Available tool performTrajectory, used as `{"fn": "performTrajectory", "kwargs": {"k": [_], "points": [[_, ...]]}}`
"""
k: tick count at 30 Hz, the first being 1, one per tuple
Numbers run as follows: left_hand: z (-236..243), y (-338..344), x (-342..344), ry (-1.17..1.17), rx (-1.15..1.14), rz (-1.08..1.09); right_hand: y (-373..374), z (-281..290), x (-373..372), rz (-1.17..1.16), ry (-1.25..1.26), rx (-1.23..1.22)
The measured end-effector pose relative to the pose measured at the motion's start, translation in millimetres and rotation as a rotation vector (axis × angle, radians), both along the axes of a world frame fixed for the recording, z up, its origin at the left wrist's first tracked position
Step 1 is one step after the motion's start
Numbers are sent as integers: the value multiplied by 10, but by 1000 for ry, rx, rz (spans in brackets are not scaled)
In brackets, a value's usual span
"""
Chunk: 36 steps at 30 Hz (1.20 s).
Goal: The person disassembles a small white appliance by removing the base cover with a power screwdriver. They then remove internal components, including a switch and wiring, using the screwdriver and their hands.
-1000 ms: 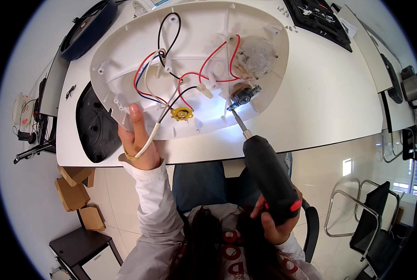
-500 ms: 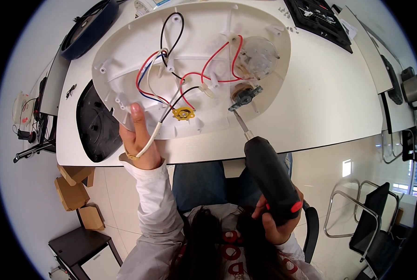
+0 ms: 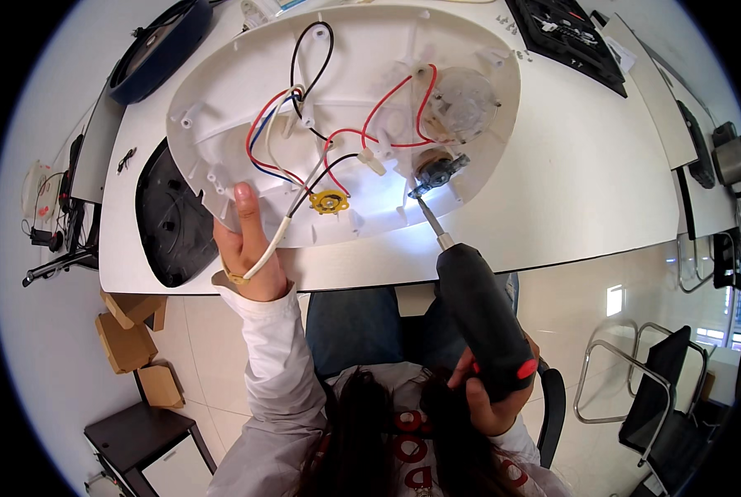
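Note:
My left hand [image 3: 252, 248] grips the lower left edge of a large white oval plastic housing [image 3: 229, 74], thumb on its inner side. Red, black, blue and white wires run inside it, along with a yellow round part [image 3: 329, 201] and a clear round part [image 3: 465, 103]. In my right hand [image 3: 499, 393] is a black electric screwdriver [image 3: 485, 311] with red accents, held by its lower end. Its bit touches or nearly touches the lower end of a dark grey bracket [image 3: 438, 172] at the housing's right. A white light shines on the plastic around the bit.
A black plastic cover [image 3: 171, 224] lies on the white table [image 3: 586, 182] at the left. Behind are a dark blue round container [image 3: 159, 50], a black tool case [image 3: 565, 37] and loose screws [image 3: 507, 23]. A chair [image 3: 656, 398] stands at the right, cardboard boxes [image 3: 130, 340] on the floor at left.
The screwdriver's light has come on and brightens the housing around the bracket. The housing has shifted slightly to the right. Both hands keep their grip.

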<state>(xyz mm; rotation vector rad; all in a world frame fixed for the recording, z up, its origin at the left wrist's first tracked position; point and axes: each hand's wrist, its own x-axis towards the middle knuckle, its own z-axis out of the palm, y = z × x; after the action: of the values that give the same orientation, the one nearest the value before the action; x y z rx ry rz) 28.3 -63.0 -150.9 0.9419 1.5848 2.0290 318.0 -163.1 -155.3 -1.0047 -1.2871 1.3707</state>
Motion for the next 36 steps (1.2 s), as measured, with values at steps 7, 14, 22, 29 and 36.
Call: {"fn": "performTrajectory", "kwargs": {"k": [7,14,22,29,36], "points": [[5,9,3,55,-25,18,18,44,-28,-20,-41,5],[0,25,12,-1,35,-8,43,63,-27,-13,-10,31],[-36,22,-10,45,4,6,32,48,-35,-14,11,0],[11,16,26,44,-10,17,43,10,-2,-2,-29,53],[46,-14,26,2,9,-14,-40,-114,63,-321,102,134]]}}
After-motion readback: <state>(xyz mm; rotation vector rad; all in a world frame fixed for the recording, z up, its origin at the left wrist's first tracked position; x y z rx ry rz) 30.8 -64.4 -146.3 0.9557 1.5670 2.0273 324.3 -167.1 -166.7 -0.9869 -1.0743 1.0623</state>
